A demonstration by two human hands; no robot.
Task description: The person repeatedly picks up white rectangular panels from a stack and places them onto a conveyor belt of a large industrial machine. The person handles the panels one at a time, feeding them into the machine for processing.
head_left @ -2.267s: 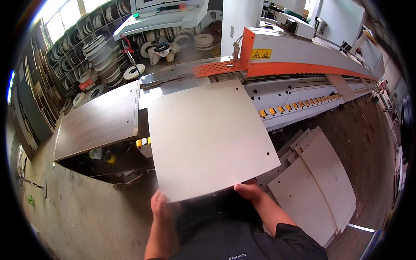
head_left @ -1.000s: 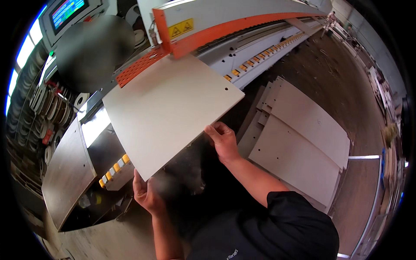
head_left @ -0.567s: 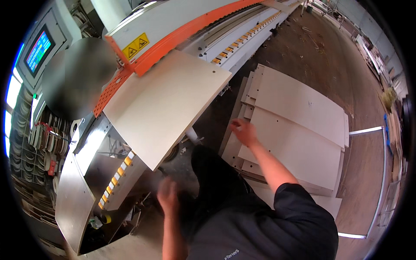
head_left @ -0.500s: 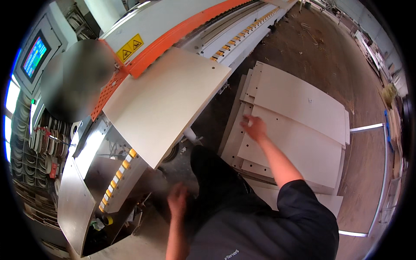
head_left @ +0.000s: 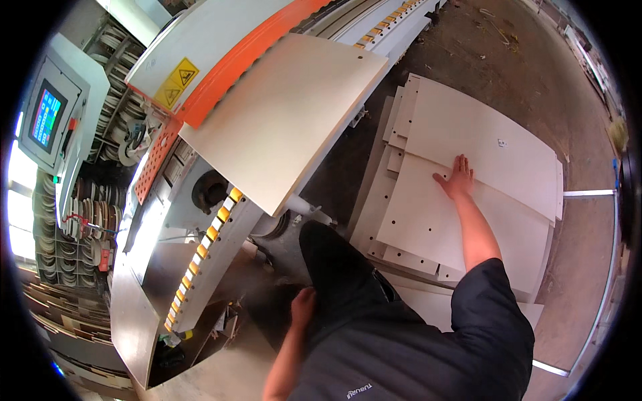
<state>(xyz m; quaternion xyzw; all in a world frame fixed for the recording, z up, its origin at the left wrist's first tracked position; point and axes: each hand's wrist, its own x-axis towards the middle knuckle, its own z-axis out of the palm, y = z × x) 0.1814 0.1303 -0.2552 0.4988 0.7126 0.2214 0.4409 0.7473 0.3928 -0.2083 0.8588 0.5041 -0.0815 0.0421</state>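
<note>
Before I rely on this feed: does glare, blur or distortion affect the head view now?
In the head view, the window washes out and the metal plate glares; the right hand looks fairly sharp, the left hand softer in dimmer light; fisheye distortion bows the outer edges of the stacked panels.

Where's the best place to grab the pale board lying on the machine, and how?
Take the pale board probably by its lower-right edge, from that side: it lies flat with that edge exposed, while its opposite edge runs along the orange guard.

Yellow warning signs (head_left: 177,83) mark the machine (head_left: 214,43), white lettering (head_left: 360,391) the shirt (head_left: 428,357).
</note>
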